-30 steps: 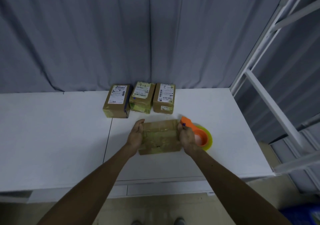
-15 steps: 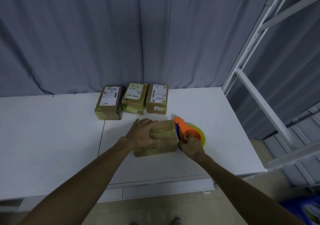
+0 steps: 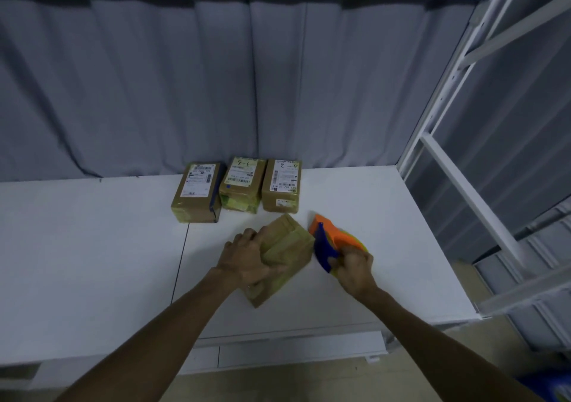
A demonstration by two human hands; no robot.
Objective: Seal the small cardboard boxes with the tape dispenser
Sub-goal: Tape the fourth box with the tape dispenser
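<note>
Since the earlier frame, the box [image 3: 285, 255] under work has turned from lying square to the table edge to lying skewed, its far end pointing toward one o'clock and its near end toward seven o'clock. It rests on the white table [image 3: 92, 262], wrapped in glossy yellowish tape. The left hand [image 3: 250, 261], which a second ago held the box's left end, now lies over the top of its left half, fingers spread and curled down onto it, pressing it in place. The right hand [image 3: 353, 267] has closed around the tape dispenser [image 3: 329, 244], gripping it at its near end; the orange head and blue blade guard point toward eleven o'clock. The dispenser sits just beside the box's right edge, at three o'clock from it; whether they touch cannot be told. A yellow-green tape roll shows behind the dispenser body.

Three other boxes stand in a row at twelve o'clock from the worked box, near the grey curtain [image 3: 216, 86]: left box [image 3: 197, 193], middle box [image 3: 242, 185] and right box [image 3: 282, 185], each with a printed label on top. A white metal frame [image 3: 463, 170] rises at the table's right side.
</note>
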